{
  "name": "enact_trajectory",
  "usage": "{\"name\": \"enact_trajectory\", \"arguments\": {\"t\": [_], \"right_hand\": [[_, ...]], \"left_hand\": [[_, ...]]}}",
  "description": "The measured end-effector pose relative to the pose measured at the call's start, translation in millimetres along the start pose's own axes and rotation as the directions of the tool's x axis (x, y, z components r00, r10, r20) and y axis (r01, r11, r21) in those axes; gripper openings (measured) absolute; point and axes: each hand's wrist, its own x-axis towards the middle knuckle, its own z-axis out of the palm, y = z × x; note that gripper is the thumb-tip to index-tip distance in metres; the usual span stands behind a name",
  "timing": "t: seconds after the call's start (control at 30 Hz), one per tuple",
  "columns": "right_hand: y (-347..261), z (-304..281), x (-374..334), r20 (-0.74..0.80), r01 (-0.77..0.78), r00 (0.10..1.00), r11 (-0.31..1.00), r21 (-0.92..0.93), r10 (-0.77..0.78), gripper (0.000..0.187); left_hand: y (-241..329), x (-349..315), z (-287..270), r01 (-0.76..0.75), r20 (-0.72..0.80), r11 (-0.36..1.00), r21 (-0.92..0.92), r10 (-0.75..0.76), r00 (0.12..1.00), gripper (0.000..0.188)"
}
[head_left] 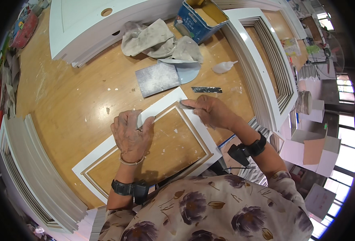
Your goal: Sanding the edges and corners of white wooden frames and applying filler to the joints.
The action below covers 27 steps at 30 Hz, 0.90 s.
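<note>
A wooden table (77,100) spotted with white fills the workshop, with stacked white frames along its edges. A white frame panel (145,148) with a bare wood centre lies flat just below a grey sanding sheet (157,78), its long axis running diagonally from lower left to upper right. The left hand (131,134) presses on the panel's upper rail, fingers curled down. The right hand (207,110) pinches a small grey piece (184,105) at the panel's top corner. A crumpled rag (157,40) and blue tin (199,18) sit beyond the sheet.

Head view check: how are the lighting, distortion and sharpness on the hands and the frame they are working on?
Head view: even daylight, windows blown out at right; fisheye bends the stacked white mouldings near the rim; left hand, right hand and the white rectangular wooden frame are sharp, with soft shadows.
</note>
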Motion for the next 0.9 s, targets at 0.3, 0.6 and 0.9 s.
{"name": "enact_trajectory", "arguments": {"t": [0.3, 0.6, 0.9], "right_hand": [[-24, 19, -24, -0.176, 0.042, 0.971, 0.838, -0.544, -0.163, 0.050], [-54, 8, -2, -0.153, -0.053, 0.987, 0.772, -0.634, -0.058, 0.047], [-56, 16, -20, -0.102, -0.075, 0.995, 0.767, -0.637, 0.012, 0.047]], "left_hand": [[-1, -2, -1, -0.008, -0.019, 1.000, 0.006, 0.008, 1.000, 0.035], [-2, -1, 0, -0.017, -0.036, 1.000, 0.002, 0.017, 0.999, 0.034], [-6, -2, 2, -0.021, -0.034, 1.000, -0.006, 0.021, 0.999, 0.034]]}}
